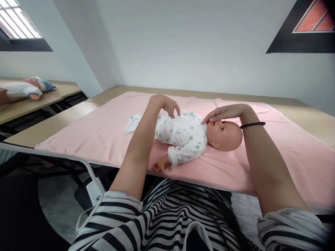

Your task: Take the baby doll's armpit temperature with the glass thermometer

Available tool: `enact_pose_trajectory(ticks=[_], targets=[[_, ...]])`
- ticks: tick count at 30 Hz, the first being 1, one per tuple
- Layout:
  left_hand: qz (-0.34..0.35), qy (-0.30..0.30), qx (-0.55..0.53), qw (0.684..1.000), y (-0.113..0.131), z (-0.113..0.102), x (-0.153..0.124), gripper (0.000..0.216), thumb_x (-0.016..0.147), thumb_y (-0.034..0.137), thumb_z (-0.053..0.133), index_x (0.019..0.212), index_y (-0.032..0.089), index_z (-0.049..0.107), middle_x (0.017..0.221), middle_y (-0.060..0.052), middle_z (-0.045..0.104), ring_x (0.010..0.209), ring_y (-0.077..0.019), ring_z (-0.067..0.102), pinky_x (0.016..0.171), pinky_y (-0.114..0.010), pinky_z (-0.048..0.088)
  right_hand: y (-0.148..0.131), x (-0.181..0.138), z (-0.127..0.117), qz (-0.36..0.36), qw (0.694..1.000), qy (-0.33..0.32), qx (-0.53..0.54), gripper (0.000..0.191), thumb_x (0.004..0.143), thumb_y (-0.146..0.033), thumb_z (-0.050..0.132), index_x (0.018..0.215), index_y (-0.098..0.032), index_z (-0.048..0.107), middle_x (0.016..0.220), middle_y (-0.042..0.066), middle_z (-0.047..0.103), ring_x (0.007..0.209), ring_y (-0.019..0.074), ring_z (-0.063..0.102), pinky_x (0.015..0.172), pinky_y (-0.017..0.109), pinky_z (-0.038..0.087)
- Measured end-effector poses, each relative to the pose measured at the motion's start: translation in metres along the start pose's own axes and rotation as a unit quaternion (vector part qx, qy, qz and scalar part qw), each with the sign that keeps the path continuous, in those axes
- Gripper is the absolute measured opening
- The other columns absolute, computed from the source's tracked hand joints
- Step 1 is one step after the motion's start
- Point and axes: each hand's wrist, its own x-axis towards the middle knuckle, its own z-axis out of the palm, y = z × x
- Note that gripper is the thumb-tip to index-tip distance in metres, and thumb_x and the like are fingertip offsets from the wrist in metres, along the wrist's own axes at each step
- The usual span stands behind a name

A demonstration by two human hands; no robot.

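Baby doll (188, 136) flat on its back on the pink blanket (104, 132), head to the right, feet to the left, and that blanket is spread across the tan tabletop (300, 111). The doll wears a white patterned onesie (183, 134); its near arm sticks out toward the blanket's front edge, bare little hand showing.

Left hand (167, 104) arches over the doll's belly, wrist bent, fingers (175, 111) curled loosely downward, tips just at the onesie fabric; whether they pinch any cloth, cannot tell. Nothing clearly gripped there.

Right hand (227, 112) reaches in from the right, above the doll's face, fingers held flat and together, fingertips at the nose and mouth area, touching or just shy of it. Not closed on anything. A black bead bracelet (252, 124) sits on that wrist.

Far left, on another tabletop (52, 96), a 2nd doll (26, 87) lies in white and blue clothing. Striped sleeves at the bottom of view.
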Motion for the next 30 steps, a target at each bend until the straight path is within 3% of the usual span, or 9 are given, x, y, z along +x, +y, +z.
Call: enact_pose_trajectory(ticks=[9, 24, 27, 30], targets=[[0.004, -0.002, -0.003, 1.000, -0.002, 0.000, 0.002, 0.068, 0.067, 0.050, 0.075, 0.133, 0.046, 0.062, 0.133, -0.001, 0.066, 0.137, -0.0345, 0.048, 0.110, -0.044, 0.041, -0.003, 0.002, 0.001, 0.021, 0.999, -0.017, 0.025, 0.050, 0.093, -0.059, 0.061, 0.133, -0.031, 0.069, 0.141, 0.003, 0.063, 0.132, 0.0260, 0.057, 0.104, 0.034, 0.052], [0.005, -0.016, -0.013, 1.000, -0.001, 0.000, 0.009, 0.068, 0.063, 0.045, 0.078, 0.130, 0.044, 0.065, 0.130, -0.001, 0.069, 0.137, -0.0339, 0.049, 0.110, -0.045, 0.041, -0.009, 0.008, 0.004, 0.037, 0.999, -0.005, 0.017, 0.047, 0.091, -0.057, 0.064, 0.130, -0.033, 0.071, 0.124, 0.003, 0.072, 0.113, 0.0246, 0.066, 0.092, 0.034, 0.056], [0.047, -0.012, -0.019, 0.999, -0.011, 0.001, 0.016, 0.062, 0.066, 0.054, 0.076, 0.126, 0.042, 0.067, 0.135, 0.000, 0.066, 0.137, -0.0322, 0.049, 0.111, -0.043, 0.040, -0.004, 0.008, 0.003, 0.043, 0.998, -0.007, 0.045, 0.045, 0.092, -0.058, 0.062, 0.128, -0.034, 0.071, 0.128, 0.003, 0.071, 0.119, 0.0249, 0.065, 0.097, 0.035, 0.055], [0.117, 0.020, -0.056, 0.991, -0.025, 0.006, 0.030, 0.055, 0.076, 0.070, 0.063, 0.119, 0.037, 0.071, 0.143, 0.002, 0.062, 0.139, -0.0279, 0.047, 0.114, -0.038, 0.037, 0.021, 0.009, -0.002, 0.010, 0.998, 0.025, 0.061, 0.042, 0.094, -0.060, 0.059, 0.127, -0.036, 0.071, 0.143, 0.000, 0.061, 0.133, 0.0251, 0.056, 0.107, 0.037, 0.050]])
